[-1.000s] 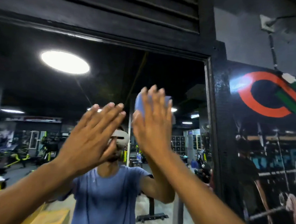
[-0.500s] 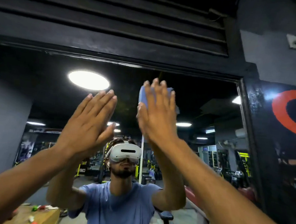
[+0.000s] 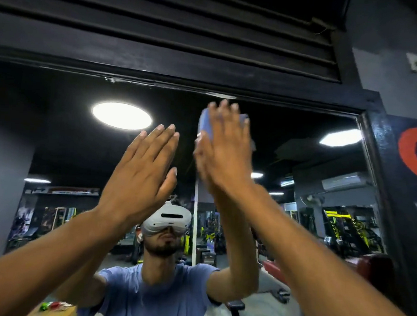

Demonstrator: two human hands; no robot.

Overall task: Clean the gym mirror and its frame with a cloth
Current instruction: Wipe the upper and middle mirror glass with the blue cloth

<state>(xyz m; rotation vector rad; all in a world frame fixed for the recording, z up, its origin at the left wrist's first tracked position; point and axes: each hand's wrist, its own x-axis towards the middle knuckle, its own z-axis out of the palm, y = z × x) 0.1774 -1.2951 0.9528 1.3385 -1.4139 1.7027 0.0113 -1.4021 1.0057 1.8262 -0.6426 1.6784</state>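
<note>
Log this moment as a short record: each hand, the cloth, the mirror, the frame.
right hand: fingers straight, pressing the cloth flat on the glass
left hand: fingers straight, raised beside the right, holds nothing
cloth: blue, under the right palm, just below the top rail
mirror: dark, reflects gym and ceiling lights
frame: black; top rail and right post in view

Person, seen directly and by reflection: bare forearms (image 3: 318, 262), no sleeves at wrists; blue short-sleeved T-shirt (image 3: 155, 298); white headset (image 3: 167, 220) over eyes.
</note>
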